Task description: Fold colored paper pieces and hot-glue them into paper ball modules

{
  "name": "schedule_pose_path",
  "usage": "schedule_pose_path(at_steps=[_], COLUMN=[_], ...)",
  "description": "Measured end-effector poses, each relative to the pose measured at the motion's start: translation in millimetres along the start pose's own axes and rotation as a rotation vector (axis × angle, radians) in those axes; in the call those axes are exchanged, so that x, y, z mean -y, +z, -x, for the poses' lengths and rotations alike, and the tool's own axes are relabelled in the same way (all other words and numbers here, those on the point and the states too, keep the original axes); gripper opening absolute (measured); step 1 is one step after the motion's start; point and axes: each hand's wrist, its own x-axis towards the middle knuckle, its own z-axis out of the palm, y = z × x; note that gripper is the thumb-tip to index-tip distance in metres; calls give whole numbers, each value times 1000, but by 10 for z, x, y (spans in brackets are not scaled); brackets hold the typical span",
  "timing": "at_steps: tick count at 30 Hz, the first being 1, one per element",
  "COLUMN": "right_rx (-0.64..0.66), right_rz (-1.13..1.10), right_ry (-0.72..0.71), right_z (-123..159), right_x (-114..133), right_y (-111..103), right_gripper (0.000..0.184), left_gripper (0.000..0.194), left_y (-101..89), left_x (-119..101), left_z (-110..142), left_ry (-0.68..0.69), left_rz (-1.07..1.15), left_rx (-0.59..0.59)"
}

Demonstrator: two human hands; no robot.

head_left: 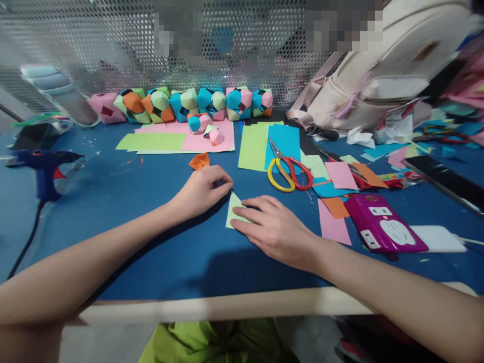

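A small piece of pale green paper [235, 216], straight-edged with a pointed top corner, lies on the blue table [124, 252]. My right hand [274, 227] rests on its right part with fingers stretched out, covering some of it. Just above the paper's top corner is my left hand [206, 189], its fingers curled and the thumb tip close against the forefinger. Whether anything small sits in that pinch is hidden. Behind the left hand lies a folded orange paper piece [199, 161].
Folded paper balls [184, 105] line the back. Scissors [283, 166] lie near coloured sheets [252, 146]. Left stands a glue gun [47, 169] with its cord. At right are paper scraps [340, 175], a purple box with sockets [385, 222], a phone [446, 181] and a backpack [378, 75].
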Motion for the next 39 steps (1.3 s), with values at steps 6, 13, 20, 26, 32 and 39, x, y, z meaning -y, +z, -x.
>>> schedule_pose_path(at_steps=[6,13,20,26,32,39], right_rx=[-6,19,17,-83,-13,78], right_rz=[-9,32,-47,-212,-324,-263], right_ry=[14,21,15,148,208,227], right_z=[-14,-21,-10,8,3,15], right_x=[1,2,9,-45,-89,-144], right_y=[14,3,-77,-109,-111,-128], right_gripper=[24,23,22,23,30,31], left_gripper=[17,17,11,15,16,9], left_y=[71,46,-106,-112,-114,-117], left_x=[-203,-234,-243,-180,-209,-199], left_z=[139,159,110,119,136,149], left_ry=[138,168,145,151,177,179], left_rz=[-41,-158,-96,-45,-54,-52], left_rx=[136,314,474,487,459,484])
